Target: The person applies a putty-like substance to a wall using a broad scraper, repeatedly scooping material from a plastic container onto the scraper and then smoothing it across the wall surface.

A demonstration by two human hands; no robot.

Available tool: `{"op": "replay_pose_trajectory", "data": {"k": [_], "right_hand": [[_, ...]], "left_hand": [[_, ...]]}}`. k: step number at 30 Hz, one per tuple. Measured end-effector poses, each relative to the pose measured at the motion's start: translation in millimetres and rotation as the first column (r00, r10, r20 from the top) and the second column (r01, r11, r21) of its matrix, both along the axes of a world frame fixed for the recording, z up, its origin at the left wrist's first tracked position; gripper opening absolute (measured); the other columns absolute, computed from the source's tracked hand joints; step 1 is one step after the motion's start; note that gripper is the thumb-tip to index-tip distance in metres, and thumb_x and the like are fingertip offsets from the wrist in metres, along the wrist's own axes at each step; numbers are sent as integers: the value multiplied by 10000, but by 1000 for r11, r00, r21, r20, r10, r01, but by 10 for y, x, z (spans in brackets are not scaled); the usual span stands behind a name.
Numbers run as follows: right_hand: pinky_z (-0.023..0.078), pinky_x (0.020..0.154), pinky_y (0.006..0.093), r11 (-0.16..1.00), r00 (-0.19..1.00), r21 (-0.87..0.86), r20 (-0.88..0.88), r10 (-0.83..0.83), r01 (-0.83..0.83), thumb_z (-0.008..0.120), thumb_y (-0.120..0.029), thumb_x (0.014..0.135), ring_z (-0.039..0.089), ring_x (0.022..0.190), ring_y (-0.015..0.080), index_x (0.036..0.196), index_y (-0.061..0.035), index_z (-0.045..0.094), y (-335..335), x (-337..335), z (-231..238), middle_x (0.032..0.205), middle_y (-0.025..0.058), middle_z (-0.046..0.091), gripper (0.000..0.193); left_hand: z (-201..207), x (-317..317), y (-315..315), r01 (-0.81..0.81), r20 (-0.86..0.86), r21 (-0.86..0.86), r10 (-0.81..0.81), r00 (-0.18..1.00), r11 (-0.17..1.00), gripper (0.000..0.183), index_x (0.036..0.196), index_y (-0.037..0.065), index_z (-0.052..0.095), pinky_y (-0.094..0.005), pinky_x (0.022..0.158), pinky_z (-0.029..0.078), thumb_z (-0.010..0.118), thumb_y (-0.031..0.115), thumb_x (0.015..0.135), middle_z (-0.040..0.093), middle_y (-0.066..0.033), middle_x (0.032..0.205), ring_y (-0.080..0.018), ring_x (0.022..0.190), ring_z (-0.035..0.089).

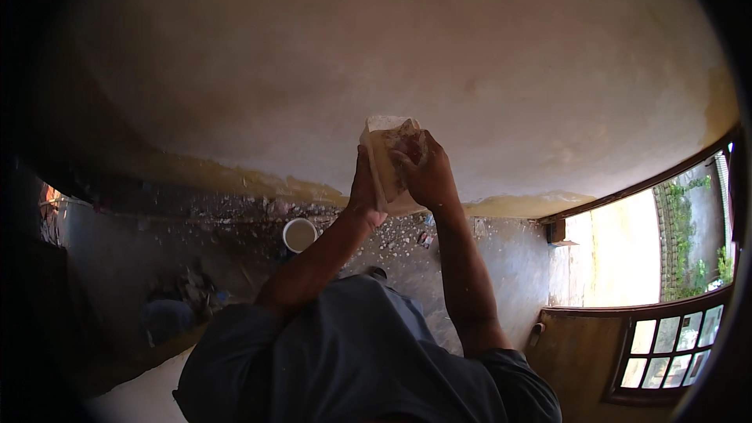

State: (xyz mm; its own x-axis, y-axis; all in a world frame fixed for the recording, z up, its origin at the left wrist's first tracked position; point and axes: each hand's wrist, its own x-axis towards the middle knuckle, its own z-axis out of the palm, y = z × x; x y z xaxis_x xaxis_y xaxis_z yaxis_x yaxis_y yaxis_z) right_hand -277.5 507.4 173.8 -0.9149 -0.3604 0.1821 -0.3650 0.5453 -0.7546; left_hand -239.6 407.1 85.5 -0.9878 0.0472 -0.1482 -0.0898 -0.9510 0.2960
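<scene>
Both my hands are raised in front of the wall, around a pale, rectangular, box-like piece [382, 166] with whitish and brownish smears. My left hand [363, 190] grips it along its left side and lower end. My right hand [431, 172] is bent over its right side, fingers closed against it, with white smears on them. Whether a separate small tool sits under the right fingers, I cannot make out. Just beyond the hands is the wall [313, 70], coated whitish, with a yellowish-brown band along its lower part.
A white bucket [300, 235] stands on the floor left of my left forearm. White crumbs and flakes litter the grey floor [501, 258] along the wall's foot. At right, an open doorway [611, 243] lets in bright light, beside a wooden door [580, 345] with glass panes.
</scene>
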Motion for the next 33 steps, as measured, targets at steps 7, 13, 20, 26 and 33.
{"op": "replay_pose_trajectory", "data": {"k": [7,13,20,26,33], "right_hand": [[519,638,263,828,949,-526,315,-21,193,690,-97,893,639,801,125,1067,18,601,678,-159,97,968,75,687,226],[488,549,231,850,921,-451,378,-92,271,672,-112,925,615,722,93,1037,-9,604,1290,-303,26,959,41,669,166],[532,740,357,448,817,-707,569,-99,547,719,-184,867,622,936,167,1083,-75,603,2228,-526,67,1042,35,639,268],[580,762,310,71,968,-966,251,27,249,643,-7,849,626,927,222,1043,22,573,3055,-1075,1323,975,99,591,208],[617,870,344,423,858,-897,-114,-501,127,610,-69,850,629,1018,270,961,81,561,3376,-1804,3835,1067,170,551,193]], "left_hand": [[216,-10,157,105,59,46,-108,992,993,717,1452,171,398,-536,1062,444,252,684,974,501,-94,1407,-302,1289,514],[408,-151,328,150,-50,102,-145,988,983,693,1424,190,437,-561,1023,471,299,689,964,527,-72,1372,-308,1233,552],[575,-229,449,2,-127,74,8,992,997,470,1294,187,558,-433,934,545,446,532,995,627,-23,1222,-222,1106,631],[387,-224,513,-221,-265,-166,172,949,961,406,1280,180,556,-416,909,549,449,465,1011,627,-13,1171,-211,1074,630],[-55,219,307,-229,-101,-70,221,970,971,441,1305,167,531,-447,899,548,404,478,1019,620,-34,1192,-239,1085,625]]}}
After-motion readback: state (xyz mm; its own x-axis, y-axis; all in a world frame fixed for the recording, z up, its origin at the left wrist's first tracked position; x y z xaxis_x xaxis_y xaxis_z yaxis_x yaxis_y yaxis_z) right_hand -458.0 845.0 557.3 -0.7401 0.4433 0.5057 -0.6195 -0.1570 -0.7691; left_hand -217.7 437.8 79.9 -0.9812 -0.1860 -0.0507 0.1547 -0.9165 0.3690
